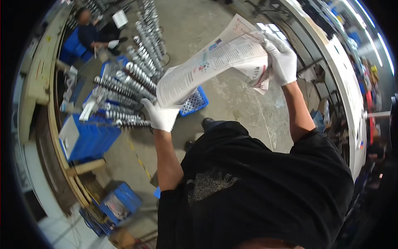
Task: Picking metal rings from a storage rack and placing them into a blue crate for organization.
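A printed newspaper sheet (211, 62) stretches between my two white-gloved hands, curved over and creased toward its right end. My left hand (161, 116) grips its lower left end, the thumb on the near side and the fingers behind the paper. At the upper right, my right hand (282, 60) is closed on the sheet's other end, where the paper is bunched. Just beyond my left hand stand rows of shiny coiled metal parts (139, 79), resembling springs. Behind the paper's lower edge, a blue crate (194, 102) holds many small round pieces.
Blue bins (89, 137) stand at the left beside a long wooden-edged bench (52, 103). A person (95, 35) in dark clothes sits at the upper left. A long white-topped table (340, 70) curves along the right. Another blue container (124, 201) lies at the lower left.
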Demonstrator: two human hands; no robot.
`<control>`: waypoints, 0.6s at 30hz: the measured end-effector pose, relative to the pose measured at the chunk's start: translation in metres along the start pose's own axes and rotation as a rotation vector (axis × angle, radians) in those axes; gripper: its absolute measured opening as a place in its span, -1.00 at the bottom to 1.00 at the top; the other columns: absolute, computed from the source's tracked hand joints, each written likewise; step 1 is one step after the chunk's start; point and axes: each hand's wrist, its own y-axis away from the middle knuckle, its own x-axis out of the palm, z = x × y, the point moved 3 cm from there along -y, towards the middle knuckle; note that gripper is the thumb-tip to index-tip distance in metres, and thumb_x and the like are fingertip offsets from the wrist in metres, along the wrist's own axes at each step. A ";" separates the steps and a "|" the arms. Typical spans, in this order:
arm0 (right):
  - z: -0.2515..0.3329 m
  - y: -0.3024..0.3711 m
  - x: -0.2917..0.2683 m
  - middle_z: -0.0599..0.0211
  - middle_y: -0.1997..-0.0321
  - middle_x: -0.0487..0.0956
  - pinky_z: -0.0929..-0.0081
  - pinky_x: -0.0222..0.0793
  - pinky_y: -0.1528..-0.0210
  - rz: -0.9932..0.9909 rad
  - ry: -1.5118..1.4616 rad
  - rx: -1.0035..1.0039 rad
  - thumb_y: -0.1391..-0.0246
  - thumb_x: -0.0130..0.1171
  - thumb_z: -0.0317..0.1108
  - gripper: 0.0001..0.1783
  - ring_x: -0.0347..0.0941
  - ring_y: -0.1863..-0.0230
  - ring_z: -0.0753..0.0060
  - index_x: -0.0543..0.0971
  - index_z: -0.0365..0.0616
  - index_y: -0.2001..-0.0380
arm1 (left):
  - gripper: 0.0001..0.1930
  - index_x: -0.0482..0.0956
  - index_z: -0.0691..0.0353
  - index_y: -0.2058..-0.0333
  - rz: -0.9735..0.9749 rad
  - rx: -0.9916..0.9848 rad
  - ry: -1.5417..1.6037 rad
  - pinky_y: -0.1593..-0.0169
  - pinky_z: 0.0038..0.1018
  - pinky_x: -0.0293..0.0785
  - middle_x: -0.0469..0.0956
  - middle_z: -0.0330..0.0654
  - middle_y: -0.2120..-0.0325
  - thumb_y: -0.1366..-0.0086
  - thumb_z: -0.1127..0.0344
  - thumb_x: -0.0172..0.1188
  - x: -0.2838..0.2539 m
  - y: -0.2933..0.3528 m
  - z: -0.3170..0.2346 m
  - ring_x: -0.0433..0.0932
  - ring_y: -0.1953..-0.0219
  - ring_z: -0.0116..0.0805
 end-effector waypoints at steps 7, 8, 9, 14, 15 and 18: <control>-0.047 0.014 -0.039 0.22 0.19 0.56 0.67 0.36 0.12 -0.013 0.027 0.239 -0.06 0.18 -0.37 -0.67 0.44 0.19 0.50 0.53 -0.29 0.10 | -0.28 0.07 0.27 -0.23 -0.438 0.009 -0.682 -0.16 -0.27 0.23 0.13 0.03 -0.19 -0.17 0.19 0.17 -0.039 -0.010 0.016 0.27 -0.13 -0.13; -0.050 0.014 -0.043 0.23 0.19 0.56 0.66 0.36 0.12 0.018 0.030 0.293 -0.03 0.20 -0.37 -0.65 0.44 0.19 0.51 0.53 -0.29 0.10 | -0.29 0.10 0.28 -0.22 -0.425 0.071 -0.777 -0.13 -0.31 0.28 0.17 0.03 -0.17 -0.13 0.27 0.20 -0.032 -0.016 0.015 0.30 -0.10 -0.14; -0.053 0.013 -0.045 0.24 0.20 0.56 0.66 0.36 0.12 0.054 0.032 0.347 -0.01 0.22 -0.38 -0.64 0.44 0.19 0.51 0.53 -0.29 0.10 | -0.29 0.14 0.29 -0.21 -0.415 0.137 -0.871 -0.09 -0.34 0.32 0.21 0.03 -0.14 -0.09 0.35 0.22 -0.026 -0.021 0.014 0.34 -0.07 -0.15; -0.074 -0.006 -0.047 0.26 0.22 0.57 0.63 0.37 0.17 0.377 0.066 0.284 0.12 0.32 -0.36 -0.54 0.44 0.26 0.50 0.51 -0.34 0.11 | -0.44 0.36 0.30 -0.06 -0.266 0.062 -1.558 0.04 -0.46 0.41 0.39 -0.02 0.01 -0.02 0.44 0.25 -0.022 -0.028 0.003 0.45 0.07 -0.22; -0.079 -0.013 -0.044 0.26 0.23 0.57 0.62 0.37 0.19 0.478 0.076 0.239 0.16 0.34 -0.36 -0.51 0.45 0.29 0.50 0.50 -0.36 0.11 | -0.49 0.43 0.30 -0.02 -0.213 0.003 -1.745 0.07 -0.49 0.43 0.43 -0.03 0.06 -0.01 0.44 0.25 -0.025 -0.029 0.003 0.48 0.12 -0.24; -0.088 -0.031 -0.029 0.35 0.30 0.57 0.58 0.37 0.21 0.653 0.200 0.046 0.28 0.38 -0.43 -0.42 0.41 0.34 0.50 0.49 -0.35 0.09 | -0.68 0.59 0.26 0.21 -0.467 -0.016 -1.797 0.18 -0.49 0.44 0.52 -0.10 0.27 0.03 0.46 0.28 -0.023 -0.028 -0.002 0.51 0.28 -0.26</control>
